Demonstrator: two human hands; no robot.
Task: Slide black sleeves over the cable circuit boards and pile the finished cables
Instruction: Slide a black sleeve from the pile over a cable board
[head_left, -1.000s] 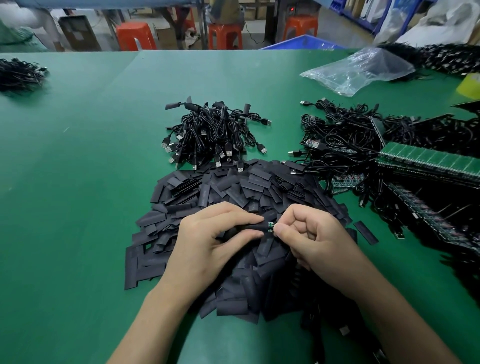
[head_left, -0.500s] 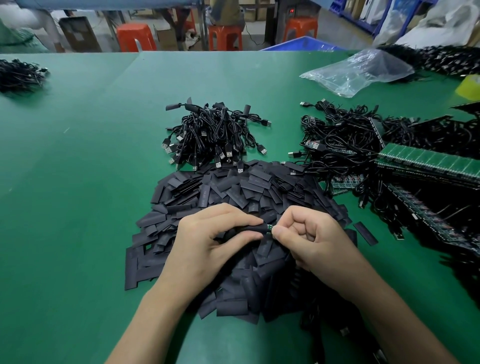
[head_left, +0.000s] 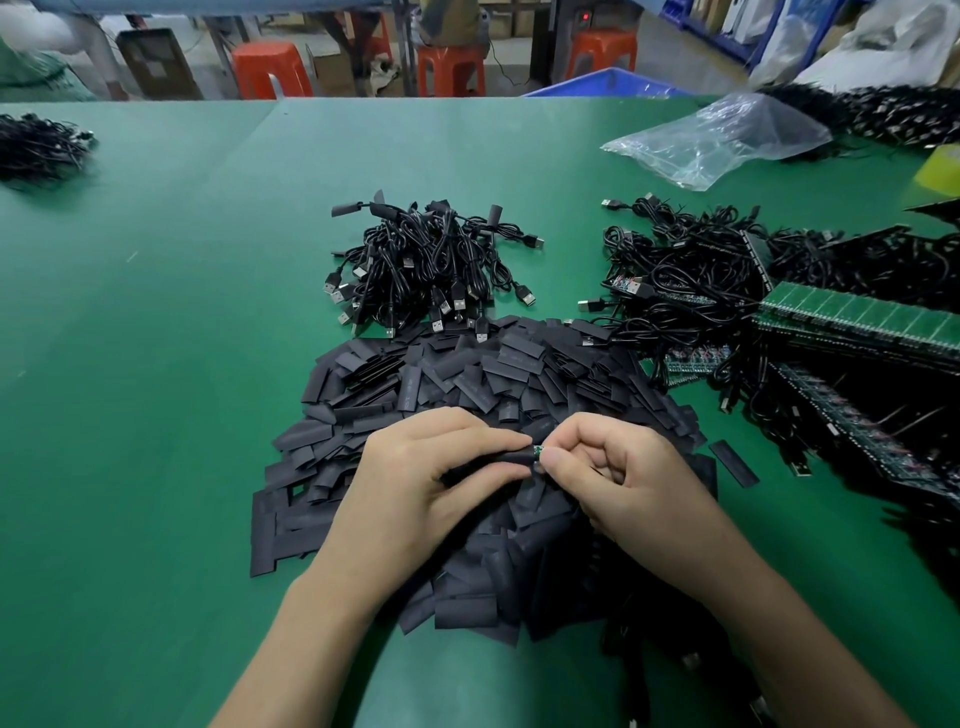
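Note:
Both hands meet over a heap of flat black sleeves in the middle of the green table. My left hand pinches one black sleeve between thumb and fingers. My right hand pinches the small green circuit board, whose tip shows at the sleeve's right end. A pile of finished sleeved cables lies behind the heap. Bare cables with boards lie tangled to the right.
Green circuit board strips sit at the right edge among more black cables. A clear plastic bag lies at the back right, another cable bundle at the far left. Orange stools stand beyond the table.
Hardly anything has changed: both hands stay in the same spot, still pinching the sleeve and board, with only a sliver of green board showing between them.

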